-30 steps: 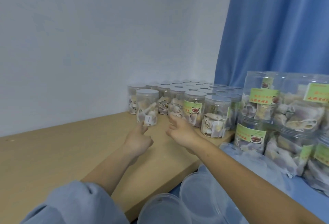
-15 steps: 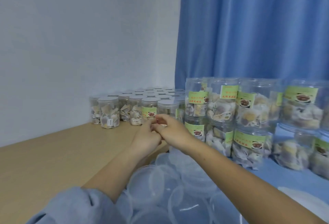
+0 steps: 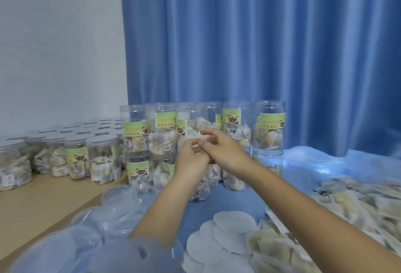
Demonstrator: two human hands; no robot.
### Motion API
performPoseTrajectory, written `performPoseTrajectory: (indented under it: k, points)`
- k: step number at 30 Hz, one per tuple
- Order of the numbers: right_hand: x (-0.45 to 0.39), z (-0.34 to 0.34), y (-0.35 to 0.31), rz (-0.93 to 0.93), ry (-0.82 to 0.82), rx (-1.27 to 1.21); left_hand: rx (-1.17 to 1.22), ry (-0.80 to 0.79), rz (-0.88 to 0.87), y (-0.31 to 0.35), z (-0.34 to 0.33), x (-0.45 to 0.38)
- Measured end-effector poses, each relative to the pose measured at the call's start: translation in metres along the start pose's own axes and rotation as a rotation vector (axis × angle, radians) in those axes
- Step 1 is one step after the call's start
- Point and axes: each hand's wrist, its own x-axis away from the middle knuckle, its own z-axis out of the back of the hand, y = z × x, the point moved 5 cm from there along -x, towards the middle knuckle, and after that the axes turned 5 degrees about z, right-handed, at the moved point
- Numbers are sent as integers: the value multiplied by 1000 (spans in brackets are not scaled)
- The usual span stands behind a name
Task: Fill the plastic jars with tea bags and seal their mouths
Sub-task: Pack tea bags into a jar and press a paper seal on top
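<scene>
Your hands, left (image 3: 191,159) and right (image 3: 224,153), touch before the stacked jars (image 3: 165,140); fingers curled, contents unclear. Blue cloth (image 3: 303,175) lies bare beyond; tea bags (image 3: 355,205) crowd right.

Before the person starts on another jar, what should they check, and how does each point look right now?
1. Hands free: cannot tell. The left hand and right hand meet in front of the stacked jars; whether they pinch something is too blurred to tell.
2. Loose tea bags at hand: ok, a heap lies to the right.
3. Round seal discs ready: ok, spread in front.
4. Clear lids ready: ok, piled lower left.
5. Capped jars set aside on the wooden table: ok.
</scene>
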Motion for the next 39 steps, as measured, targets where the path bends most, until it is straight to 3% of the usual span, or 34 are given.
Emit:
performPoseTrajectory:
  k: [5,10,16,23,27,31,39]
  points:
    - [6,24,23,7,44,-25,456,118,37,-38,-28,11]
    - [14,27,51,13,26,4,655,135,63,-77,-28,11]
    - [3,11,67,10,57,90,662,184,95,-91,-7,-2]
    - [-53,-17,40,118,198,135,651,272,87,-102,24,-10]
    - [-87,-23,26,93,293,178,670,280,106,-107,32,-12]
    - [-108,-24,25,35,267,324,702,254,121,-111,30,-13]
    - [-91,-12,26,247,423,209,716,229,126,-113,25,-15]
